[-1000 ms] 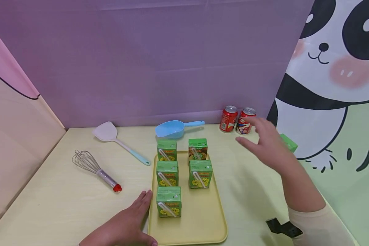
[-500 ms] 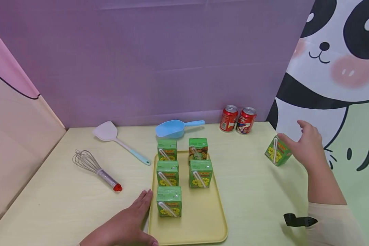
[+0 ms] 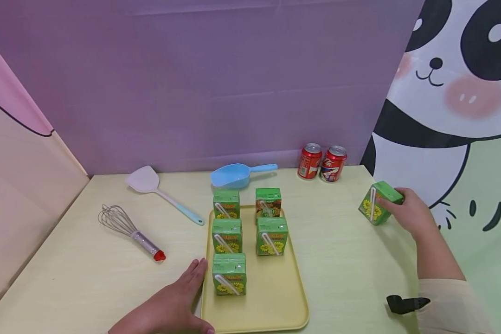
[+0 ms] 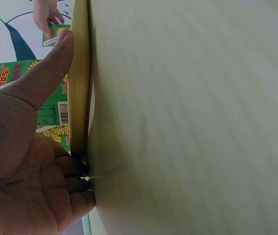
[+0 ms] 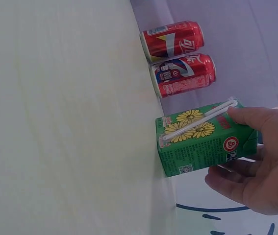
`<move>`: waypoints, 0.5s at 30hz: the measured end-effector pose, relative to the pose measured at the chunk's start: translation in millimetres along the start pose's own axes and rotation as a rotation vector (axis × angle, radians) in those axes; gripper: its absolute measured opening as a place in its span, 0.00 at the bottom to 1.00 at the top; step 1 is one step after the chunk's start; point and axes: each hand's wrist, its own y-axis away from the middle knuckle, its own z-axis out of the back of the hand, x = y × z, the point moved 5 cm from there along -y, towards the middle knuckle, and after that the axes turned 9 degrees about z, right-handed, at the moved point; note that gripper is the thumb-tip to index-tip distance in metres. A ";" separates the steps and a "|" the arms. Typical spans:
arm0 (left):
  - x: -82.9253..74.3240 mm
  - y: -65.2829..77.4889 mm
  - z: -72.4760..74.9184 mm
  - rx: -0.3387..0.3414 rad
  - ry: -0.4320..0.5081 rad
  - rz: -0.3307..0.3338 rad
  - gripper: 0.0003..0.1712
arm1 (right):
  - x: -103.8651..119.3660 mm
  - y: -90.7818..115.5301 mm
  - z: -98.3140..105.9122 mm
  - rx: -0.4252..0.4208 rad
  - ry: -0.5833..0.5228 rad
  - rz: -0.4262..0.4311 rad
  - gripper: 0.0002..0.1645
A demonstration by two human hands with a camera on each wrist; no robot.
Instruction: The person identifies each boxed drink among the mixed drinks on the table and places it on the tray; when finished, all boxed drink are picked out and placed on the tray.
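At the table's right edge my right hand (image 3: 409,213) grips a green drink carton (image 5: 202,139), thumb on the straw side and fingers behind it. The carton stands on the table, a white straw stuck across its yellow-flower front. My left hand (image 3: 173,299) rests against the left rim of the yellow tray (image 3: 275,297), its thumb along the edge in the left wrist view. Two columns of similar cartons stand on the tray: the left has a front carton (image 3: 229,274), a middle carton (image 3: 227,235) and a back carton (image 3: 226,204); the right has two (image 3: 272,236).
Two red cans (image 3: 310,161) stand at the back right. A blue scoop (image 3: 234,176) lies behind the tray. On the left lie a white spatula (image 3: 150,182) with a light-blue handle and a whisk (image 3: 127,227). A purple backdrop (image 3: 183,83) closes off the rear.
My right hand has moved right and down from near the cans to the carton at the table's right edge and closed its fingers round it. The left hand and tray have stayed put.
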 end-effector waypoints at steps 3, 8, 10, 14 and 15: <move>-0.4 0.8 0.2 -0.002 0.003 -0.005 0.80 | 1.2 2.7 0.1 -0.005 0.037 0.000 0.60; -0.7 1.3 0.2 -0.002 0.002 -0.017 0.79 | 5.4 5.0 0.6 -0.021 0.051 -0.002 0.58; -0.1 1.0 0.0 -0.002 -0.003 -0.021 0.79 | 8.1 5.6 0.3 -0.023 0.051 0.005 0.58; 0.8 0.3 -0.4 -0.002 0.000 -0.023 0.79 | 20.0 7.5 0.6 -0.033 0.053 0.048 0.56; 1.0 0.2 -0.5 -0.002 0.001 -0.022 0.79 | 24.2 8.3 0.7 -0.034 0.050 0.061 0.55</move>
